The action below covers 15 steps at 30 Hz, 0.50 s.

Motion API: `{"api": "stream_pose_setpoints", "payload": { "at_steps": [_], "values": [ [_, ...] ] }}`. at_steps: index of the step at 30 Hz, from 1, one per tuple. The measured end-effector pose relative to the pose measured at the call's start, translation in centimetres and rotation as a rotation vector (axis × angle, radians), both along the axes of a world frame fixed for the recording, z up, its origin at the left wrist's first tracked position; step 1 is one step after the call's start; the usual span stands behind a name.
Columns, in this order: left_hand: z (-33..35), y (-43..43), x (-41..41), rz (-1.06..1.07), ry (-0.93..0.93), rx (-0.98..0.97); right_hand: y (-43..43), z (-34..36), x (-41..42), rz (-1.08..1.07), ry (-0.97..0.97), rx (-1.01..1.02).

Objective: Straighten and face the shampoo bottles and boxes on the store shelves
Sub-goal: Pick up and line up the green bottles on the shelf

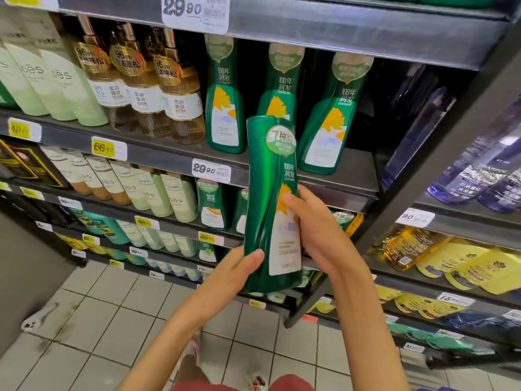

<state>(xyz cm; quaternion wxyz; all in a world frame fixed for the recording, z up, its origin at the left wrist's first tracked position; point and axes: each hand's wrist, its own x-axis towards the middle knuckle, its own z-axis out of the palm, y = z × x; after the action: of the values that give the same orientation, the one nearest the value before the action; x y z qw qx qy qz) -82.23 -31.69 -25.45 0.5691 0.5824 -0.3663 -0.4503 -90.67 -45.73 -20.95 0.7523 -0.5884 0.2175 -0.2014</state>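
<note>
A person holds one green shampoo bottle (270,204) in both hands, off the shelves and nearer than them, so that in the head view it covers the lower part of the middle bottle of a row behind. The bottle stands nearly upright, its top leaning slightly left, with its white and orange label turned toward the person and a little to the right. The left hand (239,266) grips the lower left side, thumb curled across the front near the base and the other fingers hidden behind. The right hand (315,230) clamps the right edge higher up, thumb pressed on the label and fingers wrapped round the back. Farther off, three matching green bottles (224,108) stand on a dark shelf (169,156), labels facing out, the right one tilted. A white price tag (211,170) reading 29.90 hangs on that shelf's front edge, just left of the held bottle. To the left on the same shelf stand amber bottles (180,103) with gold stickers, then pale green bottles (64,88). The bay to the right holds purple bottles (479,170) and, lower, yellow pouches (465,266). Pale floor tiles (112,306) lie below the arms.
</note>
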Motion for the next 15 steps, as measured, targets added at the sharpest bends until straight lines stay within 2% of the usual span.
{"api": "stream_pose_setpoints", "payload": {
  "at_steps": [6,10,12,15],
  "values": [
    [-0.6,0.0,1.0,0.109,-0.013,-0.018,1.2,-1.6,0.1,-0.004,0.039,-0.205],
    [-1.3,0.7,1.2,0.176,0.056,-0.019,2.2,-3.1,-0.2,0.063,0.04,-0.195],
    [-1.9,1.2,1.0,0.2,0.038,-0.039,2.4,-3.7,-0.7,0.132,0.078,-0.237],
    [-2.8,1.4,0.8,0.221,-0.011,-0.058,2.6,-4.6,-1.1,0.127,0.074,-0.278]
  ]
}}
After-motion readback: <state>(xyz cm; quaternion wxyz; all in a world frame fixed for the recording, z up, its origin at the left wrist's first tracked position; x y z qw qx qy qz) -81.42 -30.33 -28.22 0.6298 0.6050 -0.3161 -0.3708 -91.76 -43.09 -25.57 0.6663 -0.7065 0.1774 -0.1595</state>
